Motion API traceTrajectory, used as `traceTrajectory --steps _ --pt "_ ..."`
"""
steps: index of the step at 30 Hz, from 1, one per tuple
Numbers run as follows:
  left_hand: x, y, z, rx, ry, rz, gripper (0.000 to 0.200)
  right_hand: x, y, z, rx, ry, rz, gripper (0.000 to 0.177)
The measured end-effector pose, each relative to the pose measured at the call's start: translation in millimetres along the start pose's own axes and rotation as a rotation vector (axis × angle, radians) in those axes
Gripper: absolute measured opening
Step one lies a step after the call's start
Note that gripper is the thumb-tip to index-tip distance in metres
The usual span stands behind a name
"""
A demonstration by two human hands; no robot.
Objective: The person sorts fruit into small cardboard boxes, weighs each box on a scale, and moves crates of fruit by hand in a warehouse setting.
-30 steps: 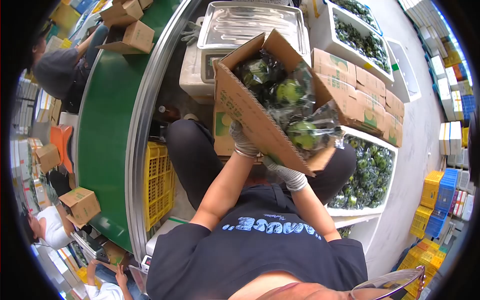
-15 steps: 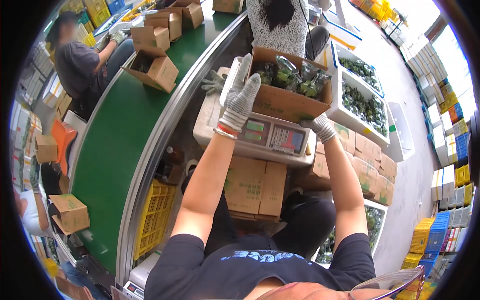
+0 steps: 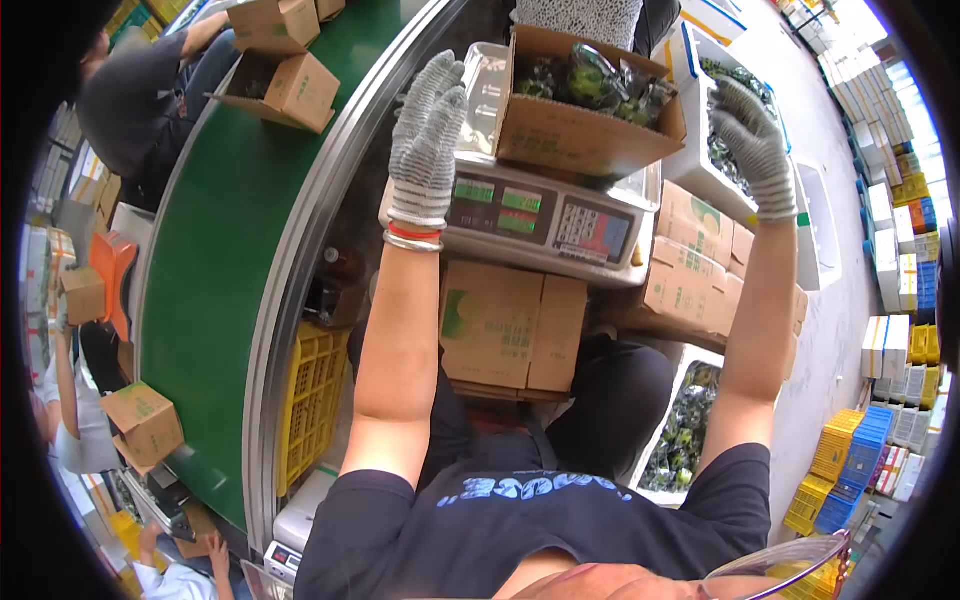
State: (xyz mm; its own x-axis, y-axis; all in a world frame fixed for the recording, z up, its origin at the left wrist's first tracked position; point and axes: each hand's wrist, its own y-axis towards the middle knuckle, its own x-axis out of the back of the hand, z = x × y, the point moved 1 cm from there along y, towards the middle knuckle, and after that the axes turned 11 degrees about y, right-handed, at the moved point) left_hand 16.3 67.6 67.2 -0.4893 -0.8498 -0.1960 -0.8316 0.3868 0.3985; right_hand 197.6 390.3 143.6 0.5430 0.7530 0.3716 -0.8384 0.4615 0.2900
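Observation:
An open cardboard box point(image 3: 575, 140) with clear bags of dark green vegetables point(image 3: 595, 80) sits on the metal pan of a digital scale point(image 3: 545, 220); green digits glow on its display. My left hand point(image 3: 428, 145), in a grey-white striped knit glove, is raised just left of the box with fingers stretched out, holding nothing. Gloved the same way, my right hand point(image 3: 755, 150) is apart from the box on its right, fingers extended over a white foam box point(image 3: 700, 160) of greens. Nothing shows in its grasp.
A green conveyor belt point(image 3: 215, 330) with open cartons point(image 3: 305, 90) runs along the left. Closed cardboard boxes point(image 3: 500, 325) stand below the scale, more point(image 3: 690, 250) to its right. A yellow crate point(image 3: 310, 410) is beside the belt. Other people sit around.
Both hands have let go of the cardboard box and moved apart, the left to the left and the right to the right. The box now rests on the scale.

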Motion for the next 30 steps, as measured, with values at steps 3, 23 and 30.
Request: traceTrajectory --steps 3,23,30 --pt "5 -9 -8 0.037 -0.019 0.003 0.046 -20 16 36 0.181 -0.300 -0.025 0.033" --pt "-10 -19 -10 -0.064 0.226 0.153 0.043 -38 -38 63 -0.152 1.229 -0.555 0.031" --pt "-11 -18 -12 -0.103 0.256 0.165 0.043 -78 4 81 0.085 -0.100 -0.140 0.031"
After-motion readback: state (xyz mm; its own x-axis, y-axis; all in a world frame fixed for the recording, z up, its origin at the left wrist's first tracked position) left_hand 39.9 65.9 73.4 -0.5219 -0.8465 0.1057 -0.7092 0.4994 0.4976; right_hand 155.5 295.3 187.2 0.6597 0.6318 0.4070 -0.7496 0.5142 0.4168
